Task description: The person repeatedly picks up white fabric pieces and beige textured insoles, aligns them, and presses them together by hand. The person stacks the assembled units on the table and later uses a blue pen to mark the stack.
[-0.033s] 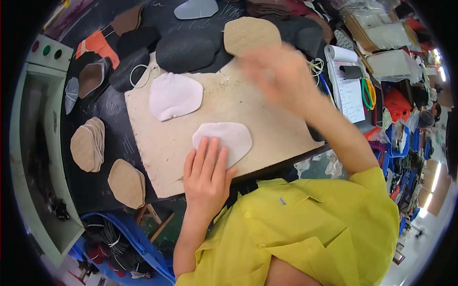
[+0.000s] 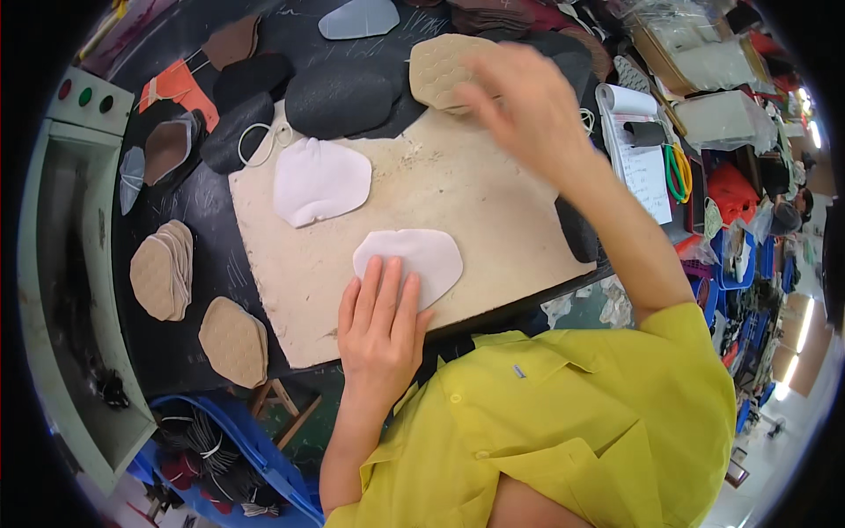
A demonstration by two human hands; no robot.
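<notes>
My left hand (image 2: 381, 321) lies with its fingers stretched flat on a pale pink, rounded pad (image 2: 431, 255), pressing it to the beige board (image 2: 493, 202). Farther up the board rests a second pale pink pad (image 2: 323, 180), with a small pucker at its top edge. My right hand (image 2: 528, 110) is over the right side of a tan quilted pad (image 2: 436, 70) at the board's far edge. Thumb and fingers are apart there, slightly blurred, with nothing visible between them. Whether they touch the tan pad I cannot tell.
Stacks of tan quilted pads (image 2: 163, 271) lie at the left of the dark table. Black pads (image 2: 341, 99) line the board's far side. A notepad (image 2: 640, 163) sits at the right. Below left is a blue bin (image 2: 264, 458), beside a grey metal box (image 2: 84, 114) with buttons.
My right hand has moved up and away from me, from the near side of the tan pad to its right side. My left hand stays on the pale pink pad.
</notes>
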